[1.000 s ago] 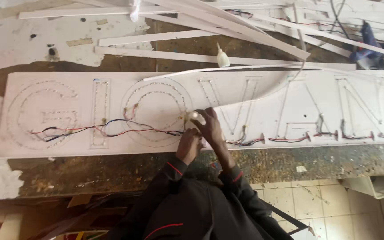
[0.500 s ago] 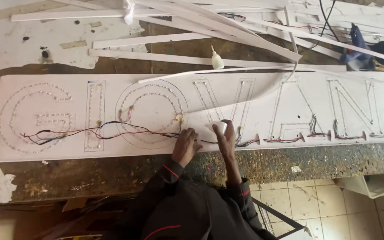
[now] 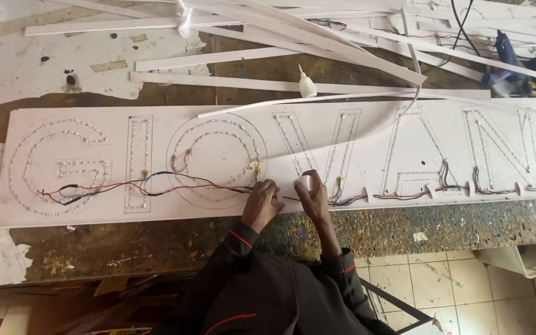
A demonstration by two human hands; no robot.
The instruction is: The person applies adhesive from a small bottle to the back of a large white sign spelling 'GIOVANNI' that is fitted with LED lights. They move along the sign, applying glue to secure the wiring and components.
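A long white sign board [image 3: 355,167] lies on the workbench, with large letter outlines studded with small lights. Red and black wires [image 3: 156,184] run along its lower part. My left hand [image 3: 260,203] rests on the board's front edge, fingers pinching the wire end below the round letter. My right hand [image 3: 310,193] is just beside it and holds a small white roll [image 3: 305,181], which looks like tape, against the board. Both sleeves are dark with red stripes.
White plastic strips [image 3: 293,37] lie piled across the back of the bench. A small white glue bottle [image 3: 306,84] stands behind the board. A blue tool and dark cables [image 3: 504,59] sit at far right. Tiled floor [image 3: 466,285] shows below the bench edge.
Both hands have shifted to the right along the board's front edge, from the round letter toward the following letter. The view has also shifted.
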